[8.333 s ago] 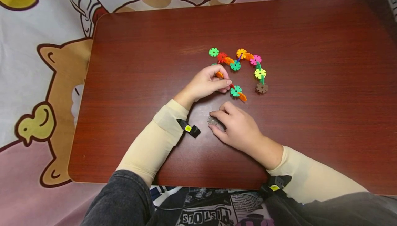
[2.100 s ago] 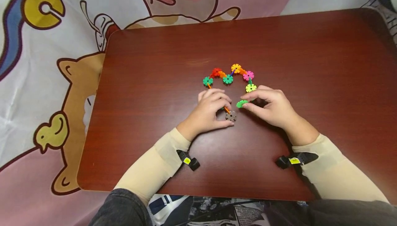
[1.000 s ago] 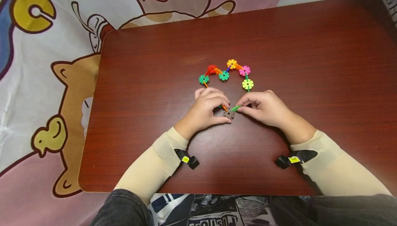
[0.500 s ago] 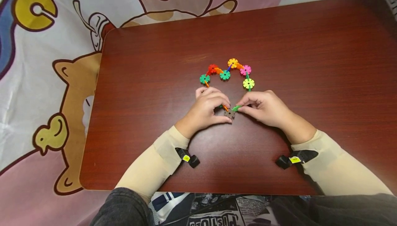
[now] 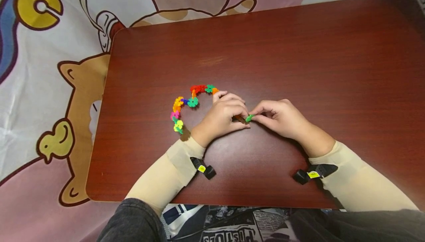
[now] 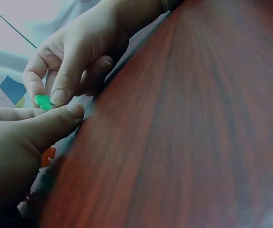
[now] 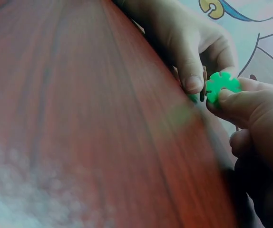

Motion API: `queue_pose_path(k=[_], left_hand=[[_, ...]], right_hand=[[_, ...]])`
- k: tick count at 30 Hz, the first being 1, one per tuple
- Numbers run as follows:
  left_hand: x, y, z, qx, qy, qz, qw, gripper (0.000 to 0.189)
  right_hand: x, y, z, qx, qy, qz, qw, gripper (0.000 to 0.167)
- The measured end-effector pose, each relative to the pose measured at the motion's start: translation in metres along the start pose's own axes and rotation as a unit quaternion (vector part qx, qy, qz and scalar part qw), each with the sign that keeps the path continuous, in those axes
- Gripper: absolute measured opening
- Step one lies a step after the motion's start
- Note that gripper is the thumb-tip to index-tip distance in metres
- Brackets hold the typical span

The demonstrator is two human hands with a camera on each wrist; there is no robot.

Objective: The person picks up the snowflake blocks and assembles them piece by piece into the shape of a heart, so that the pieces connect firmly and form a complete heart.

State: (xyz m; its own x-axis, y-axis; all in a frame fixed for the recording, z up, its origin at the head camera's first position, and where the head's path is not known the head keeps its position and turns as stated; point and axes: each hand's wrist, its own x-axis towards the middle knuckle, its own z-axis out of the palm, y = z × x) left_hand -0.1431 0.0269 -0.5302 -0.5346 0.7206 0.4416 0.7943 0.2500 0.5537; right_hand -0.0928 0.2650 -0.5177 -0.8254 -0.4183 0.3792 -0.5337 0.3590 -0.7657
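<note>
A chain of colourful notched plastic discs [image 5: 193, 102] curves over the table, left of and behind my left hand [image 5: 220, 114]. That hand pinches the chain's near end, where a brown disc [image 7: 203, 84] shows edge-on between thumb and fingers. My right hand [image 5: 285, 120] pinches a bright green disc [image 5: 249, 117] between thumb and fingertips. In the right wrist view the green disc's edge meets the brown one; whether their slots interlock I cannot tell. Left fingers hide part of the chain. At its other end a second brown disc [image 5: 185, 134] lies by the left wrist.
The dark red wooden table [image 5: 315, 57] spreads behind and to the right of the hands. A cartoon-printed cloth [image 5: 30, 87] hangs along the left and back edges. Each forearm wears a strapped black wrist camera [image 5: 208, 171].
My right hand took up the green disc and brought it to the brown disc, now at the chain's held end. Just now the chain swung from behind the hands to the left.
</note>
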Motion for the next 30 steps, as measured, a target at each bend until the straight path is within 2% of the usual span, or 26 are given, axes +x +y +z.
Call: queue_pose_path(k=[8, 13, 17, 22, 24, 26, 28, 30], left_hand=[[0.001, 0.001, 0.001, 0.02, -0.014, -0.008, 0.9997, 0.019], [0.002, 0.002, -0.001, 0.033, -0.04, -0.017, 0.9985, 0.016], [0.002, 0.004, -0.004, 0.04, -0.06, -0.028, 0.997, 0.029], [-0.002, 0.015, -0.007, 0.029, -0.065, -0.056, 0.9959, 0.051], [-0.006, 0.023, -0.009, 0.02, -0.049, -0.075, 0.9958, 0.061], [-0.012, 0.033, -0.015, 0.017, -0.017, -0.091, 0.9956, 0.062], [-0.02, 0.044, -0.024, 0.021, 0.035, -0.101, 0.994, 0.055], [-0.032, 0.052, -0.038, 0.032, 0.107, -0.112, 0.9874, 0.041]], right_hand=[[0.0, 0.002, 0.0, -0.004, 0.005, 0.022, 0.9997, 0.027], [-0.001, 0.002, 0.0, 0.033, 0.011, 0.062, 0.9975, 0.022], [0.0, 0.001, -0.002, 0.073, 0.024, 0.097, 0.9923, 0.018], [0.0, 0.0, -0.004, 0.076, 0.045, 0.112, 0.9897, 0.015], [0.0, 0.0, -0.005, 0.082, 0.048, 0.118, 0.9885, 0.013], [0.001, -0.001, -0.004, 0.102, 0.046, 0.13, 0.9851, 0.01], [0.001, -0.003, -0.002, 0.133, 0.046, 0.145, 0.9794, 0.008], [0.001, -0.007, 0.002, 0.149, 0.05, 0.147, 0.9765, 0.009]])
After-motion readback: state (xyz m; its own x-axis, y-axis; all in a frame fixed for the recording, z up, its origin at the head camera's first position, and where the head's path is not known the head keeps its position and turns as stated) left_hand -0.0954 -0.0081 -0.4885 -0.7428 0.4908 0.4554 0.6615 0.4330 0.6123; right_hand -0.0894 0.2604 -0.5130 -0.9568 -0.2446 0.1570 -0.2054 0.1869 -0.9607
